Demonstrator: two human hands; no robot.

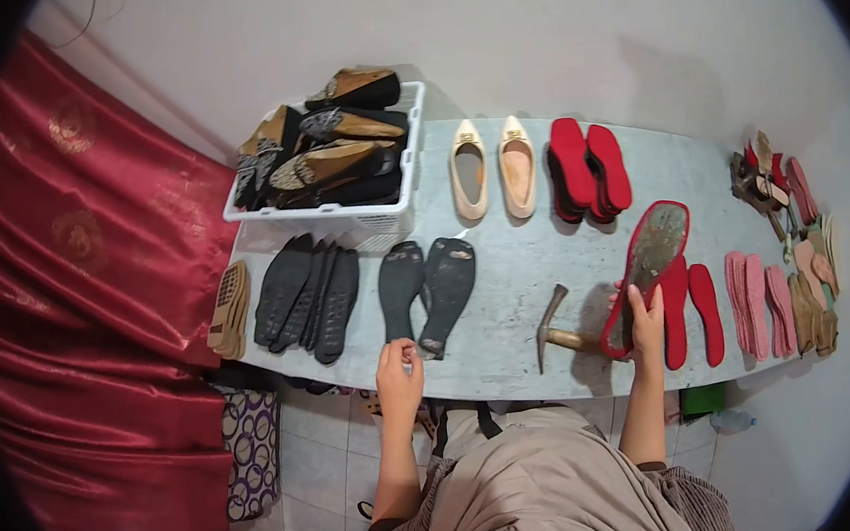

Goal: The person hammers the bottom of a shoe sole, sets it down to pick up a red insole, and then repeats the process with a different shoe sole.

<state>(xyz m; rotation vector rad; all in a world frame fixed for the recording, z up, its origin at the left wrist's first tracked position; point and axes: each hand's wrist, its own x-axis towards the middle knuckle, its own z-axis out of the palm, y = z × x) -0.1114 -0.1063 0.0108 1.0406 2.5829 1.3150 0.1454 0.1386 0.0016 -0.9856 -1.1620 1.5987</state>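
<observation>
Red-edged insole (664, 232): held up right of the hammer (549, 338), mottled grey-brown side showing, reverse hidden.
Right hand (646, 322): fingers grasping the red-edged insole near its lower end, thumb on the mottled side, other fingers mostly hidden.
Left hand (399, 363): left of the hammer, at the lower end of the black soles (452, 279); fingers curled close together, whether gripping or touching anything cannot be told.
Hammer handle: its end disappears behind the red-edged insole.
Flat red insoles (707, 315): on the worktop (516, 258), right of the hammer, one partly covered.
White crate (316, 212): beyond the hammer, leftward; shoes (332, 166) piled inside, lower ones obscured.
</observation>
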